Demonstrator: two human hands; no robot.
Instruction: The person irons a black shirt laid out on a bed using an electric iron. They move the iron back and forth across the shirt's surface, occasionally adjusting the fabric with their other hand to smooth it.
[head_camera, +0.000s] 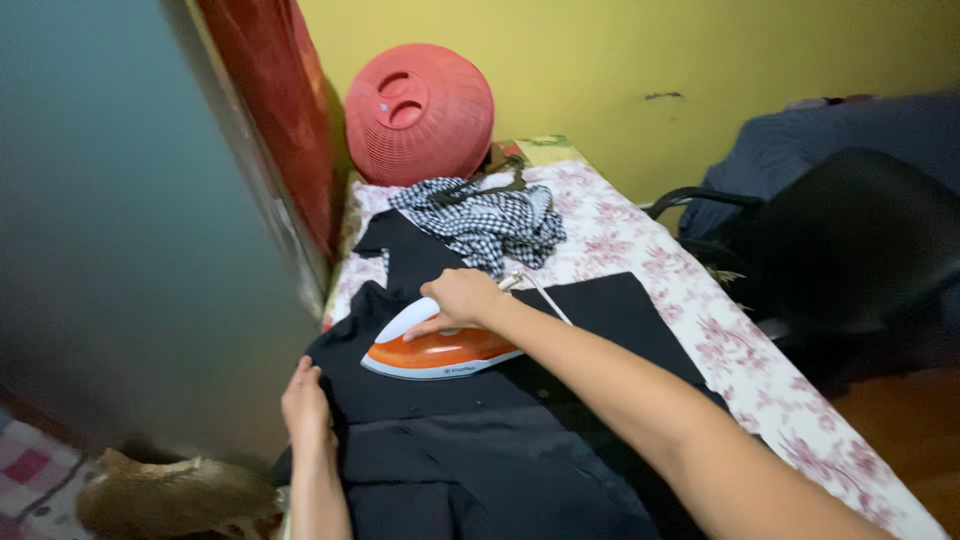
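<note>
Iron (440, 352) under right hand (462, 297) fingers, on black garment (500, 440).

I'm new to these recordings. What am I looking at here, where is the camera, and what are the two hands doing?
There is no machine: one camera worn on a person's head looks down at their bare hands. The right hand grips the white handle of an orange and white clothes iron resting on a black garment. The left hand presses flat on that garment's edge. The garment lies on a floral-covered table, with a black-and-white checked cloth and a round red plastic basket farther back.
</note>
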